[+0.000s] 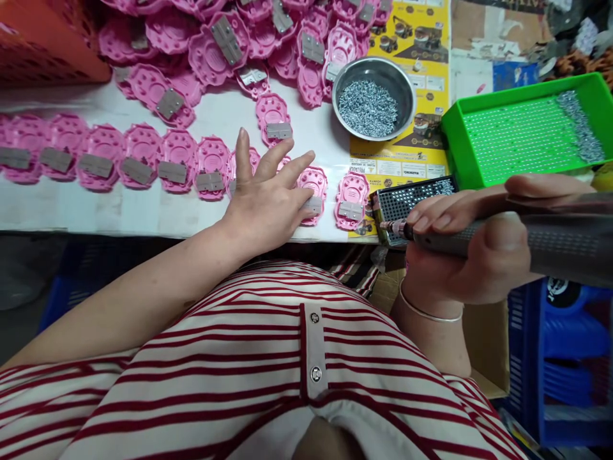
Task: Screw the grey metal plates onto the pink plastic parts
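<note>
My left hand (268, 198) lies with fingers spread over the row of pink plastic parts, its thumb at the lower edge of one pink part (313, 182) that bears a grey metal plate. Another pink part (352, 191) sits by itself to the right of it. My right hand (469, 236) is wrapped round a grey power screwdriver (565, 246). The driver's tip points left, above a small black perforated tray (407, 201) with screws at its far right corner. Whether the tip carries a screw is too small to tell.
A steel bowl (405, 80) of small screws stands behind. To the right is a green tray (454, 137) with screws along one side. Pink parts (215, 51) are heaped at the back beside a red basket (48, 45). Blue crates (522, 358) stand below the table at right.
</note>
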`<state>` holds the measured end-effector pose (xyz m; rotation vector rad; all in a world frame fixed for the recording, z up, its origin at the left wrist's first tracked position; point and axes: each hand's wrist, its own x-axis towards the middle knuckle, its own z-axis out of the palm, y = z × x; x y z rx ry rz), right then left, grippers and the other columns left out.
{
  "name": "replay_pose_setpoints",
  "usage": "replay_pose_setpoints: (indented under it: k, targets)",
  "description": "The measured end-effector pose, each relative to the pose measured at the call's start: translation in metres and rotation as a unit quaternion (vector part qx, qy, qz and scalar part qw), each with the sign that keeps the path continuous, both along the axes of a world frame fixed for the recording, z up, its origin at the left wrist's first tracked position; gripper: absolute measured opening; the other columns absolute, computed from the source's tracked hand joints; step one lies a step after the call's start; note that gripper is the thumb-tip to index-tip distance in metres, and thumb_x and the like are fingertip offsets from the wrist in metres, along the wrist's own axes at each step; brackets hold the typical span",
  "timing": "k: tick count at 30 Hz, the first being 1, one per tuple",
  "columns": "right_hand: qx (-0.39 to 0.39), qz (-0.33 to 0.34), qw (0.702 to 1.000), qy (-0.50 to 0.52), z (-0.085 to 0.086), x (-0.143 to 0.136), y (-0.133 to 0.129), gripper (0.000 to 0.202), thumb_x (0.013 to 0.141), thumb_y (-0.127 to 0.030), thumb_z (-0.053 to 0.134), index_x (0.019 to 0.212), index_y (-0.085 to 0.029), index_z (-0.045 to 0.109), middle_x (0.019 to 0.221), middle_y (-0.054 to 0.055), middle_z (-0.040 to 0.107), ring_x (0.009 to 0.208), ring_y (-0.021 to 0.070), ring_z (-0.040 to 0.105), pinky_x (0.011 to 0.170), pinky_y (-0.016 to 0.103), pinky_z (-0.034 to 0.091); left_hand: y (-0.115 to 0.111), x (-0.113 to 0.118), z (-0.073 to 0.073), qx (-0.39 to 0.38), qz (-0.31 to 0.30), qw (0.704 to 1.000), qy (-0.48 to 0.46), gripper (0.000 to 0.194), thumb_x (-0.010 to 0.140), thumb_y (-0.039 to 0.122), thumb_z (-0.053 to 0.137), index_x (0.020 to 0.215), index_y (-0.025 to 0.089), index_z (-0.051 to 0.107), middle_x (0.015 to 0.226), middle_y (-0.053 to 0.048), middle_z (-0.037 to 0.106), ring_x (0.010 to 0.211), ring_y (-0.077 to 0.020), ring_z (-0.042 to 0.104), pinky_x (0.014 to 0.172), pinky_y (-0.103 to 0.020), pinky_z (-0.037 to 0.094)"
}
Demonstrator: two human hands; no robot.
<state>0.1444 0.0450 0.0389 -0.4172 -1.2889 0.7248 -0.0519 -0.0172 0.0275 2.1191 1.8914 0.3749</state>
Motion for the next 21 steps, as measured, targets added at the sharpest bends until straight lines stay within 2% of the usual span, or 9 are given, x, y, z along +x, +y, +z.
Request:
replay_pose_setpoints:
  k: [7, 13, 15, 18, 21]
  targets:
    - [-0.026, -0.014, 0.999, 0.014, 0.002, -0.002, -0.005, 0.012, 0.079, -0.035, 0.071, 0.089, -0.029, 0.072, 0.052, -0.008, 0.05, 0.037, 0.0077, 0.043, 0.034, 0.026, 0.039, 0.0, -0.004, -0.004, 0.002, -0.005, 1.0, -0.008, 0.026, 0.089, 0.033, 0.062, 0.111, 0.04, 0.075, 0.155, 0.004, 0.049, 0.152, -0.0385, 0.028, 0.122, -0.071, -0.006]
    - [-0.008, 0.005, 1.0, -0.007, 0.001, -0.002, -0.001, 0.013, 0.083, -0.034, 0.066, 0.093, -0.028, 0.072, 0.053, -0.008, 0.05, 0.039, 0.0057, 0.044, 0.036, 0.024, 0.044, 0.005, -0.004, -0.009, -0.003, -0.009, 1.0, 0.005, 0.02, 0.092, 0.037, 0.06, 0.102, 0.035, 0.077, 0.155, 0.003, 0.049, 0.15, -0.0365, 0.031, 0.122, -0.07, -0.001]
    - [-0.004, -0.013, 1.0, 0.001, 0.002, -0.003, -0.002, 0.012, 0.083, -0.035, 0.067, 0.092, -0.028, 0.073, 0.052, -0.008, 0.049, 0.038, 0.0058, 0.043, 0.035, 0.024, 0.043, 0.006, -0.004, -0.009, -0.01, -0.015, 1.0, 0.007, 0.021, 0.093, 0.037, 0.059, 0.1, 0.033, 0.078, 0.155, 0.002, 0.049, 0.15, -0.0366, 0.032, 0.122, -0.071, -0.001]
    - [-0.04, -0.041, 0.998, 0.014, 0.008, -0.001, -0.003, 0.011, 0.079, -0.036, 0.072, 0.088, -0.029, 0.071, 0.053, -0.008, 0.051, 0.041, 0.0065, 0.047, 0.04, 0.025, 0.044, 0.007, -0.003, -0.009, -0.013, -0.02, 1.0, -0.003, 0.02, 0.092, 0.034, 0.059, 0.098, 0.033, 0.078, 0.155, 0.002, 0.05, 0.151, -0.0371, 0.03, 0.122, -0.071, 0.0]
    - [-0.08, -0.033, 0.996, 0.0, 0.012, 0.007, 0.0, 0.016, 0.079, -0.039, 0.072, 0.091, -0.029, 0.067, 0.054, -0.01, 0.052, 0.044, 0.0062, 0.05, 0.046, 0.024, 0.048, 0.006, 0.0, -0.008, -0.019, -0.023, 1.0, -0.007, 0.02, 0.092, 0.033, 0.059, 0.098, 0.032, 0.078, 0.153, 0.002, 0.051, 0.151, -0.0373, 0.029, 0.123, -0.07, 0.0]
